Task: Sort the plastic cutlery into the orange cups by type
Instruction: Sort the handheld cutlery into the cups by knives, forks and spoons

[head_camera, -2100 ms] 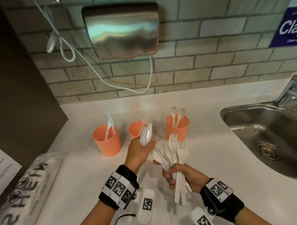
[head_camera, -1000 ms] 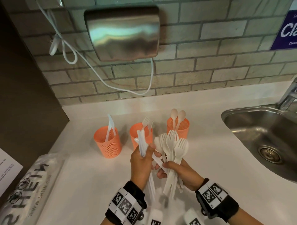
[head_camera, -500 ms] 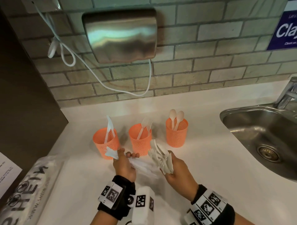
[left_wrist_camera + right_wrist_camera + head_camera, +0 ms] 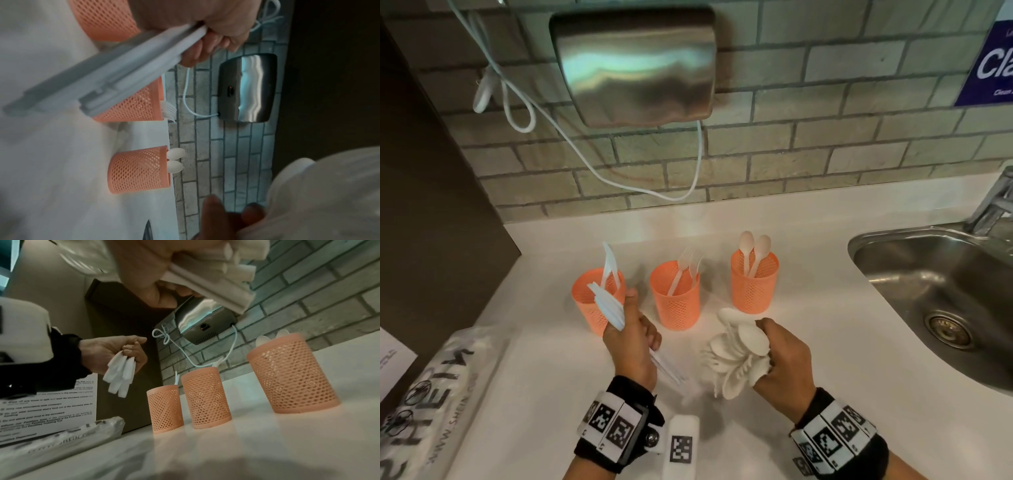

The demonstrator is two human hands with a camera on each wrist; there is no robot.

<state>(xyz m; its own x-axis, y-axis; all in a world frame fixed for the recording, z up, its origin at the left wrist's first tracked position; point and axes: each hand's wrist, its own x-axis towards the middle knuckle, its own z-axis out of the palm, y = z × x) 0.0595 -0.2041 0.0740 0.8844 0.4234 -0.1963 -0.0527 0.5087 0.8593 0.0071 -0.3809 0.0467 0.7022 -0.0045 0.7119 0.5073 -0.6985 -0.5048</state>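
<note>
Three orange mesh cups stand in a row: the left cup (image 4: 597, 308) holds knives, the middle cup (image 4: 675, 298) forks, the right cup (image 4: 754, 284) spoons. My left hand (image 4: 633, 330) grips a bundle of white knives (image 4: 607, 306), their blade ends lying over the left cup's near rim. In the left wrist view the knife handles (image 4: 115, 78) stick out below the fist. My right hand (image 4: 780, 358), in front of the right cup, grips a fanned bundle of forks and spoons (image 4: 736, 353). Its handles (image 4: 216, 280) show in the right wrist view, with the left hand (image 4: 115, 350) beyond.
A steel sink (image 4: 887, 260) with a faucet (image 4: 993, 202) lies at the right. A hand dryer (image 4: 633, 65) with a white cable (image 4: 599, 171) hangs on the brick wall. A printed plastic bag (image 4: 438, 394) lies at the front left, beside a dark panel (image 4: 431, 205).
The left hand has pulled the knives out of the shared bundle and carried them left to the left cup. The right hand has tipped its forks and spoons over and lowered them.
</note>
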